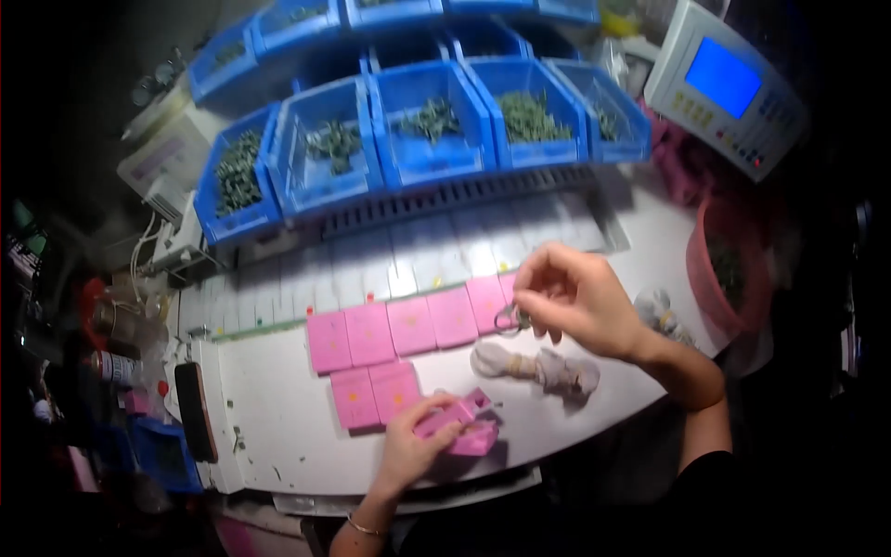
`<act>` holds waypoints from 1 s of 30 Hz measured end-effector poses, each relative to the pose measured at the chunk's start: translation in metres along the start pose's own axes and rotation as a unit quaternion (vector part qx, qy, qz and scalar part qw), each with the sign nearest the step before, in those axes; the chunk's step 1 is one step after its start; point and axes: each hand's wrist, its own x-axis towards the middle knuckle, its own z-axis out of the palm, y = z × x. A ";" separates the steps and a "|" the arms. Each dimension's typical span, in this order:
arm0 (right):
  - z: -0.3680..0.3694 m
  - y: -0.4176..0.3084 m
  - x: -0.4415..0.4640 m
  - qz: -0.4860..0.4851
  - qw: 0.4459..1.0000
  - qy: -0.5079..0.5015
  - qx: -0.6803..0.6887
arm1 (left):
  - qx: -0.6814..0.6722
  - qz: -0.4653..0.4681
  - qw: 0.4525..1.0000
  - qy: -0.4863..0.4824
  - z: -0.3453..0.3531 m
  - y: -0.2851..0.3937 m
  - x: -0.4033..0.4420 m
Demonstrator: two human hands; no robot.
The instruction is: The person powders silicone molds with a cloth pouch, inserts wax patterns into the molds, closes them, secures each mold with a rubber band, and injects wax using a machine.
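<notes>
My left hand [419, 444] is closed around a pink rubber mold [471, 434] near the table's front edge. The mold looks parted at its right end, with a dark notch in its upper part. Raised above the table, my right hand [574, 295] pinches a small dark ring-shaped piece [508, 321], whose exact kind I cannot make out. Below the right hand lies a whitish cloth bundle [536, 368] tied around its middle. More pink molds [412, 327] lie flat in a row, with two others [374, 394] in front of them.
Blue bins [432, 125] with small green pieces stand across the back. A device with a blue screen [724, 79] is at the back right, above a pink basket [729, 265]. At the left edge sits a dark pad [195, 411]. Another whitish bundle [661, 314] lies right.
</notes>
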 end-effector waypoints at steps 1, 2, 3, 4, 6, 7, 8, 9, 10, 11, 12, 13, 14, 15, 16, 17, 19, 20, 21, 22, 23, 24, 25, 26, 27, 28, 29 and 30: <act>-0.011 -0.005 0.018 -0.023 1.000 -0.013 -0.012 | 0.009 0.005 1.000 0.001 0.002 0.000 0.000; -0.018 -0.010 0.039 -0.051 0.998 -0.005 -0.034 | 0.019 0.007 1.000 0.002 0.003 -0.001 0.000; -0.029 -0.009 0.063 -0.062 0.997 -0.023 -0.029 | 0.044 0.035 0.998 0.006 0.004 -0.003 0.000; -0.036 -0.019 0.086 -0.061 0.997 -0.022 -0.035 | 0.069 0.063 0.996 0.011 0.005 -0.003 0.000; -0.049 -0.030 0.138 -0.076 0.996 0.008 -0.047 | 0.103 0.120 0.987 0.016 0.005 -0.001 0.002; -0.055 -0.033 0.168 -0.106 0.993 0.027 -0.042 | 0.098 0.119 0.988 0.019 0.006 0.001 0.001; -0.057 -0.040 0.193 -0.115 0.991 0.056 -0.038 | 0.094 0.118 0.988 0.022 0.007 0.002 0.000; -0.061 -0.042 0.222 -0.121 0.988 0.089 -0.027 | 0.094 0.099 0.990 0.019 0.007 -0.004 0.001; -0.067 -0.041 0.254 -0.138 0.982 0.125 -0.032 | 0.091 0.106 0.990 0.023 0.008 -0.005 0.001; -0.068 -0.042 0.280 -0.148 0.976 0.161 -0.004 | 0.082 0.099 0.991 0.024 0.009 -0.006 0.000; -0.063 -0.041 0.301 -0.160 0.963 0.213 0.037 | 0.076 0.093 0.992 0.025 0.009 -0.006 0.000; -0.061 -0.034 0.305 -0.181 0.959 0.219 0.007 | 0.078 0.094 0.992 0.026 0.008 -0.007 0.000; -0.061 -0.025 0.307 -0.200 0.953 0.224 -0.025 | 0.043 0.093 0.995 0.019 0.007 -0.009 -0.001; -0.055 -0.023 0.290 -0.226 0.946 0.229 -0.041 | 0.007 0.091 0.996 0.013 0.007 -0.011 -0.002; -0.048 -0.018 0.270 -0.267 0.933 0.231 -0.071 | 0.003 0.092 0.996 0.013 0.006 -0.016 -0.002; -0.033 -0.021 0.233 -0.290 0.931 0.212 -0.067 | -0.056 0.069 0.996 0.003 0.005 -0.023 0.000; -0.009 -0.019 0.158 -0.307 0.939 0.117 -0.098 | -0.202 0.057 0.977 -0.031 0.004 -0.031 0.004; 0.005 -0.020 0.116 -0.272 0.955 0.049 -0.110 | -0.230 0.065 0.970 -0.035 0.005 -0.010 0.003; 0.016 -0.010 0.083 -0.307 0.942 0.003 -0.133 | -0.238 0.062 0.968 -0.050 0.004 -0.002 0.008; 0.025 0.002 0.052 -0.349 0.920 -0.043 -0.171 | -0.247 0.057 0.965 -0.064 0.002 0.003 0.011; 0.036 0.006 0.019 -0.306 0.934 -0.111 -0.149 | -0.279 0.011 0.957 -0.074 0.002 0.016 0.009; 0.042 0.010 -0.004 -0.325 0.910 -0.167 -0.195 | -0.311 -0.035 0.946 -0.082 0.003 0.028 0.007; 0.049 0.008 -0.017 -0.323 0.910 -0.131 -0.224 | -0.331 -0.029 0.938 -0.096 0.006 0.028 0.010; 0.055 0.006 -0.030 -0.320 0.908 -0.097 -0.251 | -0.349 -0.024 0.931 -0.107 0.008 0.026 0.011; 0.050 0.004 -0.036 -0.274 0.924 -0.128 -0.236 | -0.365 -0.051 0.918 -0.147 0.009 0.031 0.008; 0.050 0.005 -0.041 -0.220 0.944 -0.143 -0.201 | -0.382 -0.079 0.902 -0.184 0.010 0.035 0.004; 0.054 0.005 -0.048 -0.245 0.942 -0.135 -0.184 | -0.391 -0.079 0.892 -0.211 0.011 0.031 0.002; 0.058 0.006 -0.054 -0.273 0.939 -0.125 -0.168 | -0.400 -0.050 0.901 -0.158 0.021 0.042 0.001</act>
